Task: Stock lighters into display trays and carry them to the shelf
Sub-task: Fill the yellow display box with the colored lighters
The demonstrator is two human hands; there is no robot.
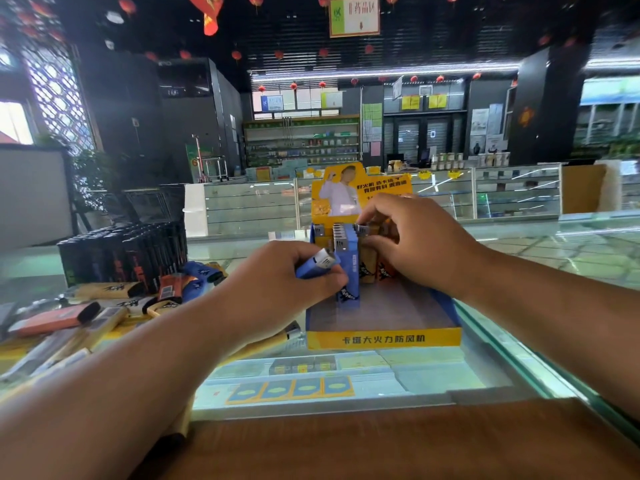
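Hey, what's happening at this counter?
A person is filling a yellow-and-blue display tray on a glass counter with lighters. The left hand holds a blue lighter, while the right hand grips the standing lighters at the tray's back. The front half is unfilled; loose lighters lie piled to the left.

The left hand (pixel 277 275) is holding a blue lighter (pixel 317 265) beside the display tray (pixel 382 337); the right hand (pixel 412 237) is touching the standing lighters (pixel 346 258) inside.

Blue lighter (pixel 317 266) with silver cap, blue-and-yellow display tray (pixel 383 337), black lighters (pixel 124 252), orange lighter (pixel 52 318).
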